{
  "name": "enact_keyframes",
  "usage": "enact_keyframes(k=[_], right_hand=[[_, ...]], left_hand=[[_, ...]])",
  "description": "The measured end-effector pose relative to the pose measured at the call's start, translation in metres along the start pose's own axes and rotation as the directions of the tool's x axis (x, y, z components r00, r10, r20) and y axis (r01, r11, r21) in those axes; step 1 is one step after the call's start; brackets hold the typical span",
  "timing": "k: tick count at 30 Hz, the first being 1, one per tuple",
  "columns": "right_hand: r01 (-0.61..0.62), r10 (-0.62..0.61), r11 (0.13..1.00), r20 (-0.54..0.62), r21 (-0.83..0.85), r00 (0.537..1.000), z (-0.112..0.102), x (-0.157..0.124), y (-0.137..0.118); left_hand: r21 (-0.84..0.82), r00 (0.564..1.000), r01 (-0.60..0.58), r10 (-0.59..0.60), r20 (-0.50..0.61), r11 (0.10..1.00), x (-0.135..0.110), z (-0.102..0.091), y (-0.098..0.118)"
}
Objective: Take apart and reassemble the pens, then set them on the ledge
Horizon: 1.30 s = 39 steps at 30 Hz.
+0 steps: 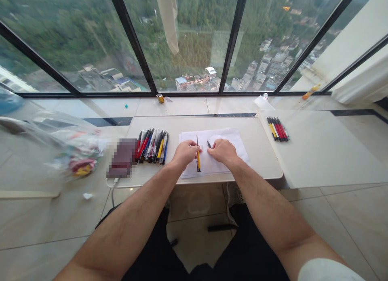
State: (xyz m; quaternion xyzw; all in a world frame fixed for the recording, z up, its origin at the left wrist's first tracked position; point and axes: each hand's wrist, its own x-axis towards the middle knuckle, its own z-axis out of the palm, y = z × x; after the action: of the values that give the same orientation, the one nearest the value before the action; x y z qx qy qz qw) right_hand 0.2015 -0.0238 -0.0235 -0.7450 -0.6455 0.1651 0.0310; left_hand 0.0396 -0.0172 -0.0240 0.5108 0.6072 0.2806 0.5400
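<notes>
My left hand [186, 152] pinches a yellow pen [198, 163] upright over the white paper [218, 170]. Its black clip end points toward me, and a thin dark refill [197, 139] sticks out of the far end. To the right, my right hand [222, 149] has its fingers closed around a small black pen tip piece [209, 144], of which only the pointed end shows. The two hands are a short gap apart, both above the paper on the low white table [121, 183].
Left on the table lies a row of several assorted pens [153, 147], beside a blurred-out dark device [123, 158] with a cable. Several red, yellow and white pens [278, 129] lie on a white board [327, 152] at right. A plastic bag [75, 139] and a can [160, 98] stand on the floor.
</notes>
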Motion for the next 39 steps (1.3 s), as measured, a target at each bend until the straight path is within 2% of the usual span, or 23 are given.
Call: enact_keyframes(k=[13, 17, 19, 22, 24, 25, 31, 33, 35, 37, 39], right_hand=[[-0.007, 0.008, 0.999, -0.007, 0.05, 1.0, -0.001, 0.001, 0.004], [-0.014, 0.032, 0.984, -0.098, 0.178, 0.995, -0.004, 0.002, 0.004], [0.023, 0.031, 0.921, -0.132, 0.388, 0.991, -0.008, 0.001, 0.002], [0.07, -0.039, 0.67, -0.059, 0.739, 0.998, -0.015, -0.001, -0.001], [0.05, -0.103, 0.522, 0.006, 0.851, 0.995, -0.018, -0.004, -0.002], [0.04, -0.127, 0.483, 0.025, 0.875, 0.992, -0.019, -0.006, -0.003], [0.042, -0.165, 0.433, 0.034, 0.901, 0.986, -0.021, -0.013, -0.006], [0.044, -0.156, 0.389, 0.019, 0.92, 0.988, -0.027, -0.011, -0.004], [0.06, -0.09, 0.318, -0.033, 0.946, 0.995, -0.036, -0.005, 0.004], [0.102, 0.051, 0.261, -0.119, 0.96, 0.992, -0.046, 0.004, 0.018], [0.114, 0.178, 0.295, -0.172, 0.949, 0.969, -0.051, 0.013, 0.035]], left_hand=[[-0.014, 1.0, 0.008, -0.008, 0.021, 1.0, -0.003, -0.005, 0.002], [-0.026, 0.999, 0.007, -0.006, 0.041, 1.0, -0.004, -0.007, 0.002], [-0.042, 0.998, -0.026, 0.029, 0.06, 0.999, -0.007, -0.007, 0.002], [-0.078, 0.988, -0.096, 0.105, 0.113, 0.992, -0.014, -0.005, 0.005], [-0.092, 0.98, -0.12, 0.133, 0.145, 0.988, -0.02, -0.004, 0.007], [-0.091, 0.978, -0.127, 0.14, 0.152, 0.988, -0.023, -0.003, 0.008], [-0.095, 0.973, -0.162, 0.175, 0.148, 0.982, -0.029, -0.001, 0.011], [-0.078, 0.973, -0.163, 0.174, 0.154, 0.984, -0.031, -0.001, 0.012], [-0.029, 0.974, -0.16, 0.162, 0.156, 0.987, -0.032, -0.002, 0.013], [0.009, 0.978, -0.156, 0.154, 0.14, 0.988, -0.031, -0.004, 0.013], [0.015, 0.983, -0.154, 0.152, 0.099, 0.988, -0.027, -0.008, 0.011]])
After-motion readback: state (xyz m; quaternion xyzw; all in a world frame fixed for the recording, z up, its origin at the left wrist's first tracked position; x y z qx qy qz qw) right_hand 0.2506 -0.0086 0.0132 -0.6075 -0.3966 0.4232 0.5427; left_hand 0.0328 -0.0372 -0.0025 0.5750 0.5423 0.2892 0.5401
